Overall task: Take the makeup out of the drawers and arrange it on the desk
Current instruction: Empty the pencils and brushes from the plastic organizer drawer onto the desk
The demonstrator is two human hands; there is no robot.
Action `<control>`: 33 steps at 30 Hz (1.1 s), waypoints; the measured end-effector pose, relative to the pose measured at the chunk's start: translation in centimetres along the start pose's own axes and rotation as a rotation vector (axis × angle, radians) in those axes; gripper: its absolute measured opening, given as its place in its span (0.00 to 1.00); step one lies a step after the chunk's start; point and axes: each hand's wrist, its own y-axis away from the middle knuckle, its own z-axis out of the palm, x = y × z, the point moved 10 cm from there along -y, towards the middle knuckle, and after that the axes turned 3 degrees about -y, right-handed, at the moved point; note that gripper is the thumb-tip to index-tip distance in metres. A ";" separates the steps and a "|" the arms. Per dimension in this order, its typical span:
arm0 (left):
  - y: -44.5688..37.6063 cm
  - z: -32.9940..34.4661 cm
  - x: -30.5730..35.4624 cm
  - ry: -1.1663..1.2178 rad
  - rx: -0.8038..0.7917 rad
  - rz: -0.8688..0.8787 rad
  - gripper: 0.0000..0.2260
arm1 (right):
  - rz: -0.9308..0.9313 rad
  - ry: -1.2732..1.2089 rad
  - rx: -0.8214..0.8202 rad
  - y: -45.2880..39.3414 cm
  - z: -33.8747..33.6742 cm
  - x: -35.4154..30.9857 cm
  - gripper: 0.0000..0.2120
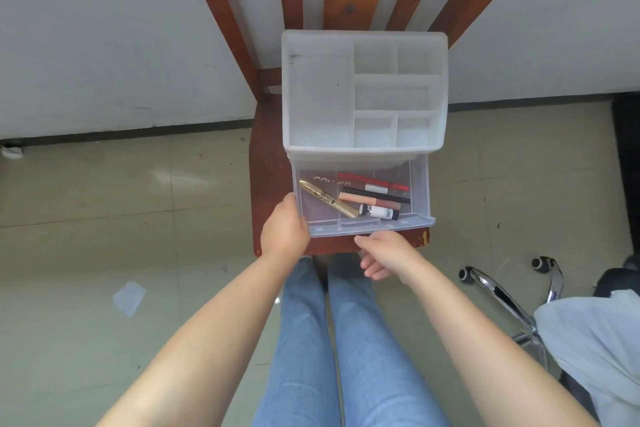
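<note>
A white plastic organizer [363,94] stands on the seat of a red-brown wooden chair [268,191], its top tray split into several open compartments. Its clear drawer [420,191] is pulled out toward the person and holds the makeup. A gold tube [327,198] lies diagonally at the left of the drawer. To its right lie a red pencil [372,181], a black pencil [375,195], a beige stick [369,200] and a short white tube with black lettering [379,211], all roughly crosswise and close together, some touching. The left hand [284,230] grips the drawer's front left corner, its fingers curled around the side wall. The right hand [384,255] sits just below the drawer's front lip, near the middle; its fingers are loosely curled and hold nothing, and its thumb points toward the lip, though contact cannot be made out. The two hands are apart, one at each side of the drawer front. Below them are the person's legs in blue jeans [346,340]. At the right stands an office chair with a chrome base [498,295] and a pale cloth [595,340] over it. A scrap of clear plastic [129,297] lies on the tiled floor at the left.
</note>
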 end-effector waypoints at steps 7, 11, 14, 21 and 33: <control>0.1 -0.2 0.3 0.033 -0.006 0.016 0.06 | -0.605 0.795 0.445 0.4 -3.9 -9.8 0.22; 0.0 -0.1 0.4 0.049 -0.024 0.013 0.07 | -0.511 1.177 0.368 -2.5 -3.3 -9.6 0.38; 0.0 -0.1 0.4 0.062 -0.043 0.014 0.07 | -0.588 1.246 0.338 -3.1 -2.7 -10.0 0.40; -0.3 -0.7 0.7 0.056 -0.043 0.042 0.07 | -0.618 1.304 0.408 -3.7 -1.9 -10.7 0.34; -0.4 -1.0 0.8 -0.016 -0.021 -0.019 0.06 | -0.974 1.286 0.595 2.2 -1.2 -14.8 0.17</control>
